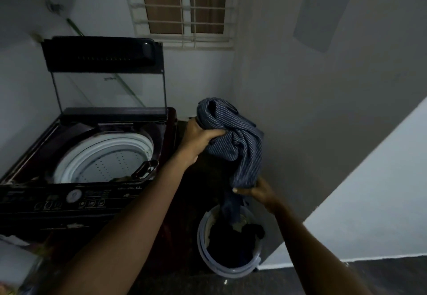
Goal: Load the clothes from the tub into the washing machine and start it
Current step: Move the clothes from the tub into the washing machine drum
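Left hand [201,136] and right hand [260,190] grip the striped shirt [240,146], fingers curled. Its tail, trailing into the tub [200,239], may drag clothes [233,246] out.

Your one head-worn wide-angle view looks forward and down from close above, taking in the washing machine [92,156] at left and the tub [231,269] below.

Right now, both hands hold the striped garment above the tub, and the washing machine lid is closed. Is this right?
No. The head view shows the washing machine lid raised open, not closed. The left hand and right hand do hold the striped garment above the tub.
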